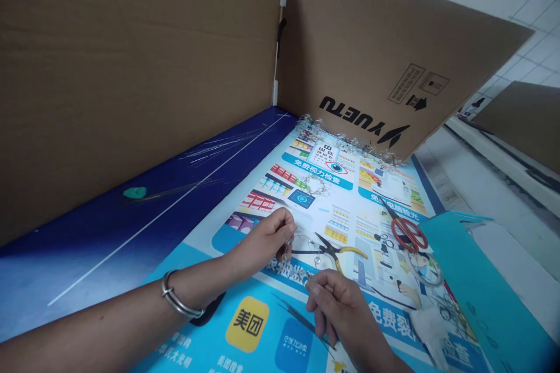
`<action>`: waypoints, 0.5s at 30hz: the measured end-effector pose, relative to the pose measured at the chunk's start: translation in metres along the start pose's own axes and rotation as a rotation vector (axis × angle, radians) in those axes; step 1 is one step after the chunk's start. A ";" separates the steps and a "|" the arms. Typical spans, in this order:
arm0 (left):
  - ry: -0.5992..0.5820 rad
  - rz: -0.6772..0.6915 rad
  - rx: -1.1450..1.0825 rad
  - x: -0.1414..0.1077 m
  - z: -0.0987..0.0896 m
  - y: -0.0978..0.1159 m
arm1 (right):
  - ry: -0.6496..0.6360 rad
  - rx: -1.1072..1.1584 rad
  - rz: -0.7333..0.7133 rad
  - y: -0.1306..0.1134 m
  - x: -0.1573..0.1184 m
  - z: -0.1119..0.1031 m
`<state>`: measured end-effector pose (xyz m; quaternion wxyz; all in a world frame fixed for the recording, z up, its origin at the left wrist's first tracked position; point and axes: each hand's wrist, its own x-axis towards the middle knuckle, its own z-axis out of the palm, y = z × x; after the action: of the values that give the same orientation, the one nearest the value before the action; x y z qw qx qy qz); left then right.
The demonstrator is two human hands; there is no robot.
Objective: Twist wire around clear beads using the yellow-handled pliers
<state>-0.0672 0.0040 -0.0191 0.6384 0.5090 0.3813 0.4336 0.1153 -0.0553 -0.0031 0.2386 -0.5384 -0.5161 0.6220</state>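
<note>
On the printed poster sheet (245, 268), mid-frame: your left hand (269, 239) is closed in a fingertip pinch on a small clear piece (286, 250), with a thin wire loop (306, 242) just beside it at 3 o'clock; cannot tell if the two are joined. Your right hand (336, 303) sits at 5 o'clock from that pinch, fingers curled, tips drawn together. Cannot tell if it holds a fine strand. Yellow-handled pliers (332, 250) lie flat at 12 o'clock from your right hand, jaws toward 9 o'clock, within easy reach, untouched. Red-handled scissors (409, 233) lie at 3 o'clock from the pliers, with a white tissue (431, 332) at 4 o'clock from your right hand and a teal card (476, 280) past both. A clear beaded strand (345, 140) runs along the foot of the cardboard panel (363, 52) at 12 o'clock. Handling: keep the pinch on the fingertips, not the pads, so the small piece stays visible. Rest both wrists on the sheet for steadiness. Keep the metal bangle (177, 303) clear of the loose wire.
</note>
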 end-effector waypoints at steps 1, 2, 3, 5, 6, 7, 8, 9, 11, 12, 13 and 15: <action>-0.001 -0.003 0.003 0.000 0.000 0.000 | -0.006 -0.002 -0.004 -0.001 0.000 0.000; -0.001 -0.004 0.007 0.000 0.001 0.000 | -0.012 -0.001 -0.010 -0.001 -0.001 -0.001; -0.001 -0.003 0.009 0.000 0.001 0.000 | -0.012 0.002 -0.017 -0.001 -0.001 -0.001; -0.004 0.001 0.010 0.000 0.001 -0.001 | -0.008 0.010 -0.023 -0.001 -0.002 -0.002; -0.005 0.002 0.011 0.000 0.001 -0.001 | -0.010 0.013 -0.022 0.000 -0.002 -0.002; -0.005 0.005 0.013 0.000 0.002 -0.002 | -0.007 0.014 -0.021 0.000 -0.002 -0.002; -0.007 0.006 0.016 0.001 0.002 -0.003 | -0.003 0.015 -0.022 0.001 -0.002 -0.002; -0.009 0.006 0.017 0.001 0.002 -0.003 | -0.002 0.015 -0.023 0.001 -0.002 -0.002; -0.013 0.004 0.019 0.001 0.001 -0.003 | -0.007 0.016 -0.029 0.002 -0.002 -0.002; -0.015 0.002 0.022 0.001 0.001 -0.003 | -0.010 0.015 -0.030 0.002 -0.002 -0.003; -0.014 -0.001 0.025 0.002 0.001 -0.003 | -0.014 0.012 -0.029 0.002 -0.002 -0.003; -0.011 -0.006 0.034 0.002 0.001 -0.003 | -0.018 0.002 -0.026 0.001 -0.002 -0.004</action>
<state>-0.0651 0.0051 -0.0221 0.6331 0.5209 0.3864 0.4225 0.1194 -0.0561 -0.0024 0.2427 -0.5258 -0.5244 0.6243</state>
